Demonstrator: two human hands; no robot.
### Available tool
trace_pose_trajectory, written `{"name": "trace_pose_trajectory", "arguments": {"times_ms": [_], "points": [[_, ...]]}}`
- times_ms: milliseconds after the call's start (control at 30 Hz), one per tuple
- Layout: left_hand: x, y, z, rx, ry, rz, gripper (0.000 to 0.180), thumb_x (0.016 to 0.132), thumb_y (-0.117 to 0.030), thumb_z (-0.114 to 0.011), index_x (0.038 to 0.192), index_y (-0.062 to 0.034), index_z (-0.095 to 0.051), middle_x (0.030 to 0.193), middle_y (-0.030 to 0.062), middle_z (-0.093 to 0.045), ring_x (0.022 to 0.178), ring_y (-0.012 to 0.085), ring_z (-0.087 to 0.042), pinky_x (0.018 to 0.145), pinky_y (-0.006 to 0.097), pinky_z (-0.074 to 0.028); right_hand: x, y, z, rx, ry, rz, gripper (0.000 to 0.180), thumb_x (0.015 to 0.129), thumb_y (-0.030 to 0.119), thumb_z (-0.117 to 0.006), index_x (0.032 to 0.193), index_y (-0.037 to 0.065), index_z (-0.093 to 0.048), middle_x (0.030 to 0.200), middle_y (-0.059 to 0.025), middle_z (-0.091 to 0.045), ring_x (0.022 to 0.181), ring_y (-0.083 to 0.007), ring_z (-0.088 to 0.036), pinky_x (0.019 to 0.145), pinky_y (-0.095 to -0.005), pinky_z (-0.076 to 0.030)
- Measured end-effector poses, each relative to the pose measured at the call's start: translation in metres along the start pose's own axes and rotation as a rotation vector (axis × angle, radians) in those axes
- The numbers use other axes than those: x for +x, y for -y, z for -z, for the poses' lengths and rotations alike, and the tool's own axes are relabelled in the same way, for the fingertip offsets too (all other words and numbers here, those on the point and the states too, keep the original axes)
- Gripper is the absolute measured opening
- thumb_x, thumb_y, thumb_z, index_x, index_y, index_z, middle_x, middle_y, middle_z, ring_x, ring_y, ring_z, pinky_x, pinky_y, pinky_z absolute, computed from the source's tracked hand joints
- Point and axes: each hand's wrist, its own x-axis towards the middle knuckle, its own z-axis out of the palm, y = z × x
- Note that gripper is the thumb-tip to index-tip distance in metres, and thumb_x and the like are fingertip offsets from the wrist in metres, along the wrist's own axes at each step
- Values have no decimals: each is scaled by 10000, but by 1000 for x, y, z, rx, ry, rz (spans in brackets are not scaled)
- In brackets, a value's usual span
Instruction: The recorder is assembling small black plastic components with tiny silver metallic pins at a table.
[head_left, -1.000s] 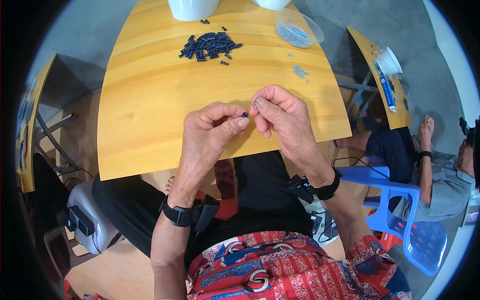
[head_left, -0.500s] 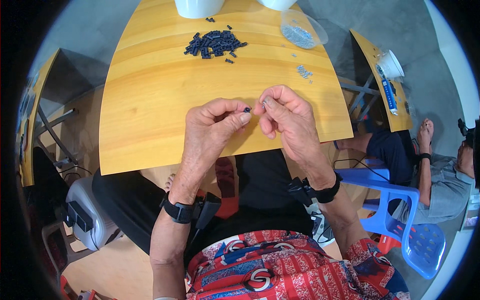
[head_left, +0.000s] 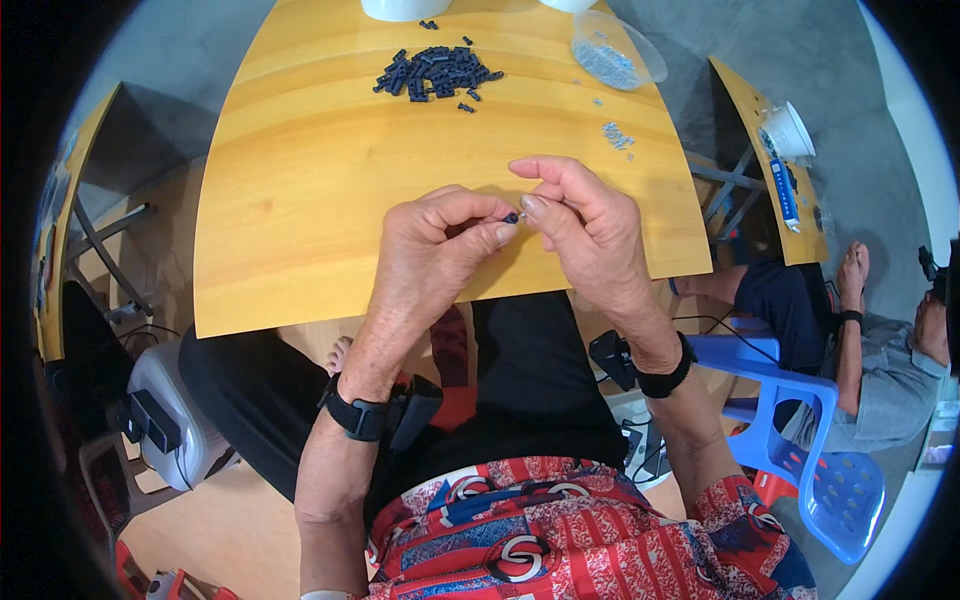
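Observation:
Between thumb and forefinger, my left hand [head_left: 440,235] pinches a small black plastic part [head_left: 511,218] over the near side of the table. My right hand [head_left: 590,225] pinches a tiny silvery metal piece [head_left: 522,216], perhaps a screw, right at the end of the black part. Its forefinger and thumb are close together there. Farther back lies a heap of similar black plastic parts [head_left: 436,74]. A little group of silvery metal pieces [head_left: 617,135] is scattered to the right, and a clear plastic tub [head_left: 650,62] behind it holds more of them.
White containers [head_left: 405,8] stand at the table's far edge. The wooden table [head_left: 300,220] ends just before my lap. To the right are a blue plastic stool [head_left: 800,400], a seated person [head_left: 880,380] and another table [head_left: 745,110] with a white bucket [head_left: 788,130].
My hands have come together. The metal piece in my right hand now meets the end of the black part, and the right forefinger has stretched out. The view has shifted slightly.

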Motion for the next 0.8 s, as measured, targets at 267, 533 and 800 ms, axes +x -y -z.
{"name": "trace_pose_trajectory", "arguments": {"times_ms": [267,533,800], "points": [[1,1,0,71,20,-46,101,771,-44,-712,855,6,-687,717,35,-606,657,81,-540,593,226,-442,1,7,0,-152,90,1,255,843,56,-579,1095,24,-561,713,-88,-630,653,-188,-627,615,-297,-488],[1,2,-2,163,16,-77,102,758,-45,-715,842,3,-686,686,58,-605,616,105,-540,562,251,-440,5,6,3,-324,126,126,280,827,52,-566,1106,39,-542,732,-133,-618,676,-288,-634,604,-358,-495],[3,4,0,178,41,-21,88,757,-40,-708,817,15,-677,658,65,-617,606,103,-551,560,255,-448,6,9,0,-466,148,249,310,800,31,-574,1105,46,-519,817,-172,-627,749,-338,-633,603,-393,-495]]}}
